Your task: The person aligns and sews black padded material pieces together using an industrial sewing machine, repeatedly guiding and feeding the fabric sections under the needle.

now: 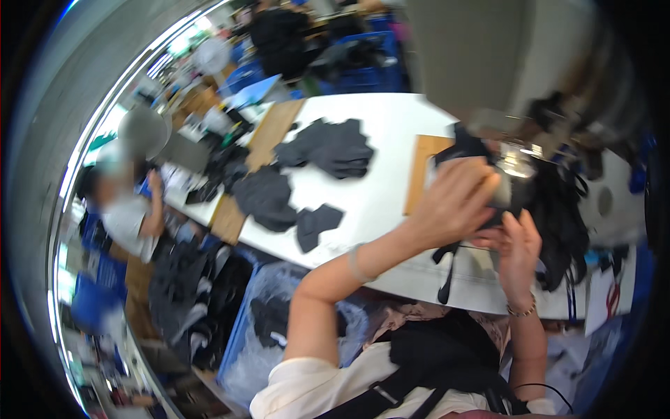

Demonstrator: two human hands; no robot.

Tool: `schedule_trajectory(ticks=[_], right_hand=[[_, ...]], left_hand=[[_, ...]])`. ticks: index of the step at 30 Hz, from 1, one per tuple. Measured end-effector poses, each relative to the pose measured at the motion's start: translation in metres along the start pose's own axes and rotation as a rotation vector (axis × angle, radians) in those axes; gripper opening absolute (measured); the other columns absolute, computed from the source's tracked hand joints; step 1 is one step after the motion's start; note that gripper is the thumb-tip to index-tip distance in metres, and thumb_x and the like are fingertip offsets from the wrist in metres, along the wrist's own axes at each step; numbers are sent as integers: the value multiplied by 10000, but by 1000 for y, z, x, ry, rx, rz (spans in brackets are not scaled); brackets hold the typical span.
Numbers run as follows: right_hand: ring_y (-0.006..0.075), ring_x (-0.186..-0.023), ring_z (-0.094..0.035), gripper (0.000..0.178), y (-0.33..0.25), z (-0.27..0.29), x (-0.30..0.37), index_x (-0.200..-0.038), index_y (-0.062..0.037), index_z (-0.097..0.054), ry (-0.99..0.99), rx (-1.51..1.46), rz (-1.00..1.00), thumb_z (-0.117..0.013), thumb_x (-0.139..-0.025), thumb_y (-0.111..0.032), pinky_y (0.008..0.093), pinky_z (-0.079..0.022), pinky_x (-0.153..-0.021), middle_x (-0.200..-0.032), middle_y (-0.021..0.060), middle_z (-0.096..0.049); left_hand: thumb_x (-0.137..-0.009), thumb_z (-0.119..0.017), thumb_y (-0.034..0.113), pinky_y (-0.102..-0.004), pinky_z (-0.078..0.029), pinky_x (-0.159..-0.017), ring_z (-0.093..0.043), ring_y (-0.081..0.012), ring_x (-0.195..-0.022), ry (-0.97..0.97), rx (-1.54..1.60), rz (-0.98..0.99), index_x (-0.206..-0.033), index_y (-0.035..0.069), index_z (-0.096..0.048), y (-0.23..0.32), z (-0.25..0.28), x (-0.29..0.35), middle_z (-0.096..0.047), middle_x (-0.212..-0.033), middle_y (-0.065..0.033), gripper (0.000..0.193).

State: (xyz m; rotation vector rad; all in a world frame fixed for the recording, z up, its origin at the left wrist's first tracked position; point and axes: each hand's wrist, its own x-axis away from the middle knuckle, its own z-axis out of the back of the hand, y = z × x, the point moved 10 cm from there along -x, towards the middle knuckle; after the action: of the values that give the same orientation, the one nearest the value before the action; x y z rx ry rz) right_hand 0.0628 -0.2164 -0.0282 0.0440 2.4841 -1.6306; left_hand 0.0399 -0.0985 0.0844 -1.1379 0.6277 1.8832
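Observation:
At the right stands a grey sewing machine (467, 56), with its lit metal needle area (515, 160) above the white table. My left hand (453, 199) is beside that lit area, fingers bent together on dark fabric (466, 145). Close in front of it, my right hand (520, 255) points upward, its fingertips closed at the near edge of the same fabric. Blur and the hands hide the exact grip. A dark strap (445, 283) hangs from the work toward the table's near edge. More black fabric with straps (562, 223) is bunched just right of my hands.
Dark fabric piles (328, 148) lie across the white table (391, 115). A wooden board (422, 164) is left of the machine. A blue bin lined with clear plastic (241, 342) stands below the near edge. A co-worker (129, 209) sits at the far left.

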Motion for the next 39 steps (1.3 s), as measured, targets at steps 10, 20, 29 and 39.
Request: schedule_trajectory(ticks=[10,20,29,39], right_hand=[[321,-902,-702,339,-10,-21,-5,-1045,120,-512,-100,-145,-56,-365,-1045,-185,382,-600,-798,-969,251,-664],[258,-1000,-680,396,-15,-27,-20,-1159,106,-542,-114,-248,2,-386,-1051,-241,343,-553,-904,-1086,206,-659],[260,-886,-608,282,-79,-17,4,-1115,-48,-589,77,1024,896,-632,-837,-50,353,-518,-772,-1055,93,-576],[248,-935,-591,272,-86,-29,11,-1016,-4,-616,54,1161,1235,-676,-753,-42,336,-502,-801,-1027,76,-619]], left_hand=[[-724,-621,10,-383,-512,-869,-631,-277,-1081,-195,-209,-99,-1116,-27,-671,14,4,-10,-643,-1114,-123,398],[-699,-601,57,-483,-372,-1055,-531,-312,-1222,-561,-61,113,-1252,2,-574,1,-15,-18,-562,-1225,-140,557],[-676,-653,-45,-438,-440,-953,-570,-262,-1175,-387,-110,-4,-1199,49,-638,-17,-17,-15,-614,-1162,-89,532],[-806,-729,125,-442,-458,-1022,-656,-308,-1046,-375,167,204,-1095,45,-692,-34,-10,-25,-684,-1073,-117,302]])
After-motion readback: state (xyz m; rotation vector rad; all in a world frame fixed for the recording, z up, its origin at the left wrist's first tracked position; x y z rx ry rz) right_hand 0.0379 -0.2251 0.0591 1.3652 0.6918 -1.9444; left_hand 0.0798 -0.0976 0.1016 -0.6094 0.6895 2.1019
